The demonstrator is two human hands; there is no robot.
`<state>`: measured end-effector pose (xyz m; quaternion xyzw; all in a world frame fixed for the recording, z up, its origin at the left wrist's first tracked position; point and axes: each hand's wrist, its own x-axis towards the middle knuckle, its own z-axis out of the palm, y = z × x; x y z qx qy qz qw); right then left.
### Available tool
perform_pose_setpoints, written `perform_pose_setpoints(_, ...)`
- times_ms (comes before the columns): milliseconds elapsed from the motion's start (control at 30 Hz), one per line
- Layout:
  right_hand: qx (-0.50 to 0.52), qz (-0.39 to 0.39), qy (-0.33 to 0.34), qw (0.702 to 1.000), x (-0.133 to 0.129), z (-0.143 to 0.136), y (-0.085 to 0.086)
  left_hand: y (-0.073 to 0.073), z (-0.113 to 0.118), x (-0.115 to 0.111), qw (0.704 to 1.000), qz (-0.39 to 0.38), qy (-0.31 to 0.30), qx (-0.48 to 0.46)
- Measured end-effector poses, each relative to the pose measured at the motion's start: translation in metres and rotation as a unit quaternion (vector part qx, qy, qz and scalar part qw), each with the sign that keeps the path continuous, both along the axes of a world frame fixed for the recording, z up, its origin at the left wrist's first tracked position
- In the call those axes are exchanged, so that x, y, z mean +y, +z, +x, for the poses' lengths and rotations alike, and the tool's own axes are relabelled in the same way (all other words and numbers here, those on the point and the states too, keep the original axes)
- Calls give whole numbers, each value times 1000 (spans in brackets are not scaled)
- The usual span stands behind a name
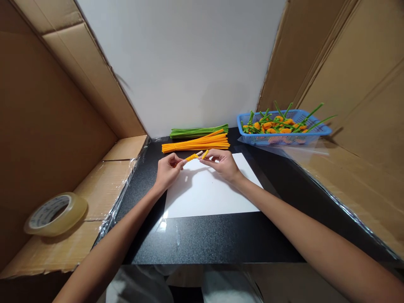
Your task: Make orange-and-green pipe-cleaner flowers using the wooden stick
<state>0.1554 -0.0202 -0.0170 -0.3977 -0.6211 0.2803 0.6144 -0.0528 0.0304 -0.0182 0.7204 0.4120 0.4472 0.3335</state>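
Above a white sheet of paper (pixel 211 198), both hands hold a yellow-orange pipe cleaner (pixel 192 157) between them. My left hand (pixel 168 169) pinches the coiled part, which looks wound round a thin pale stick (pixel 200 152). The stick's tip sticks out toward the right. My right hand (pixel 224 163) has its thumb and fingers closed on the pipe cleaner's other end, a short piece of which points up past the fingertips. Just behind the hands lies a bundle of orange pipe cleaners (pixel 195 143), with a bundle of green pipe cleaners (pixel 198 131) behind it.
At the back right, a blue plastic basket (pixel 284 137) holds several orange pieces with green stems. A roll of clear tape (pixel 71 212) lies on cardboard at the left. Cardboard walls (pixel 356 84) flank the black tabletop (pixel 214 240), with a white panel (pixel 183 63) behind.
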Motion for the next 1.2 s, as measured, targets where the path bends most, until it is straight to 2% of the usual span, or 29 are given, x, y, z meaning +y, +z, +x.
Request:
perform_pose_setpoints(67,0,13,-10,1000,-3,-3,2,0,3,-1,996,-72,-12,-49)
perform_pose_setpoints(167,-3,41,-35,999,-9,-7,5,3,6,-2,974,-192,-36,-112)
perform_pose_setpoints(333,83,-6,-50,995,-15,-15,9,11,3,-2,906,-371,-112,-172)
perform_pose_setpoints(500,160,-40,-29,986,-16,-17,13,18,3,-6,856,-446,-156,-210)
perform_pose_setpoints(600,237,-131,36,962,-12,-12,12,18,6,-11,848,-452,-156,-228)
perform_pose_setpoints(700,338,-251,80,904,-6,-5,9,15,9,-15,864,-421,-159,-226)
perform_pose_setpoints(767,371,-314,89,869,-3,-1,8,14,9,-17,889,-378,-167,-199)
perform_pose_setpoints(833,359,-363,104,854,-1,3,8,16,8,-17,922,-312,-180,-141)
perform_pose_setpoints(933,264,-379,141,875,-1,11,10,21,1,-15,960,-188,-207,-17)
perform_pose_setpoints(1000,181,-362,141,903,-1,16,11,25,-3,-14,967,-95,-220,82)
perform_pose_setpoints(1100,110,-328,112,932,-1,21,11,25,-7,-14,949,60,-207,231)
perform_pose_setpoints(1200,111,-288,90,947,0,22,11,20,-8,-11,923,163,-147,314)
